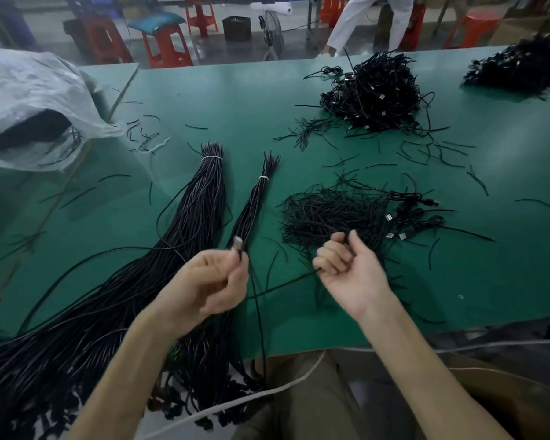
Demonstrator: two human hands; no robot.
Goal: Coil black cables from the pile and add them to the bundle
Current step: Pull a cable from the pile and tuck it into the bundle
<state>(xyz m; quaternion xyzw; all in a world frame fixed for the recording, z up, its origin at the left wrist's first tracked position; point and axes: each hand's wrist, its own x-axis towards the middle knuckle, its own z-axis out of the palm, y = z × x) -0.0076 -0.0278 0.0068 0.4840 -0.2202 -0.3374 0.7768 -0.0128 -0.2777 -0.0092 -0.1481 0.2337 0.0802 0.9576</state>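
Observation:
My left hand (211, 285) pinches one black cable just below its silver plug (237, 242), which points up. That cable (283, 285) runs across to my right hand (351, 271), whose curled fingers hold it, palm up. A second stretch of it hangs down over the table's front edge. Left of my hands lie a thick tied bundle of black cables (200, 198) and a thin tied bundle (251, 204). A loose pile of black ties and coiled cables (340, 214) lies just beyond my right hand.
A green table (235, 100) carries a big heap of coiled cables (375, 93) at the back and another heap (521, 65) at the far right. A white plastic sack (29, 100) lies at the left. Stray ties litter the surface. A person and red stools stand behind.

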